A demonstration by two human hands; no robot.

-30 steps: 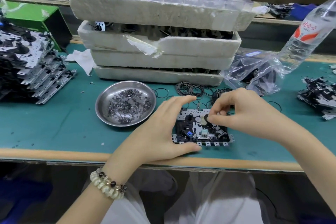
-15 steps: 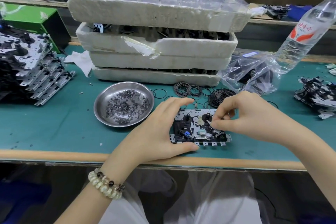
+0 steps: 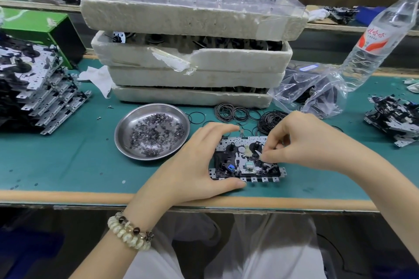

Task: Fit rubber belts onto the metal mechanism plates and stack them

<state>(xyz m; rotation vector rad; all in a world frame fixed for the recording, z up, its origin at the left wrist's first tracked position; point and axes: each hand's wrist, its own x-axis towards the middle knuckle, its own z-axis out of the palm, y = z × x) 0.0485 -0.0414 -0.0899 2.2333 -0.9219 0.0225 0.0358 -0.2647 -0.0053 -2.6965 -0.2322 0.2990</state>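
Both hands meet on one mechanism plate [image 3: 238, 163]: left hand [image 3: 192, 161] grips its near and far edges, right hand [image 3: 301, 140] pinches a small part [image 3: 259, 153] on top. I judge the plate stiff, light, best held edgewise; rubber belts [image 3: 229, 112] beyond my knuckles look stretchy.

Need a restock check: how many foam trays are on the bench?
4: top foam tray, second, third, bottom, one stack behind the dish. Others could sit hidden behind the stack.
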